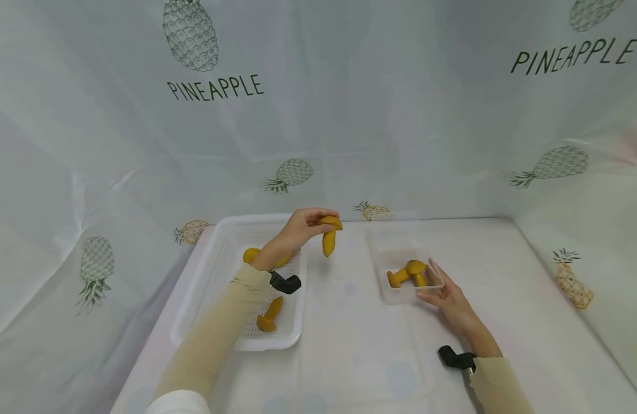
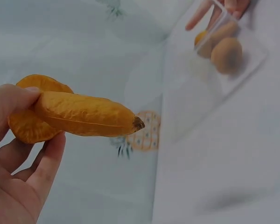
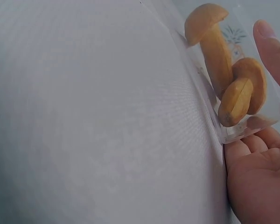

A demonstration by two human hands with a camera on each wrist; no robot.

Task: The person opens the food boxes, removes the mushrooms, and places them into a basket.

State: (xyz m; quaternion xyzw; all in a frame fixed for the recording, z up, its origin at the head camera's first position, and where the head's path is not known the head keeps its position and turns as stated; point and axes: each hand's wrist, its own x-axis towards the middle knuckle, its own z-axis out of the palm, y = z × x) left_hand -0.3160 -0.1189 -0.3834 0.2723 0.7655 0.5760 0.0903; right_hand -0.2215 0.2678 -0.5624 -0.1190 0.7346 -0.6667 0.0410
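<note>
My left hand [image 1: 309, 223] pinches a yellow-brown mushroom [image 1: 329, 244] by its cap, above the table between basket and box. In the left wrist view the mushroom's stem [image 2: 88, 114] points right, with a dark tip. On the right, a clear plastic box [image 1: 396, 296] stands on the table with two mushrooms [image 1: 416, 268] inside, one lying across the other. My right hand [image 1: 449, 300] holds the box at its near right corner, thumb and fingers on different sides. Its thumb [image 3: 273, 49] shows beside the box in the right wrist view.
A white perforated basket [image 1: 298, 322] stands at the left, under my left forearm. One mushroom [image 1: 269, 315] lies near its front, and more yellow pieces [image 1: 251, 255] show farther back, partly hidden by the arm. A pineapple-print sheet [image 1: 349, 115] hangs behind the table.
</note>
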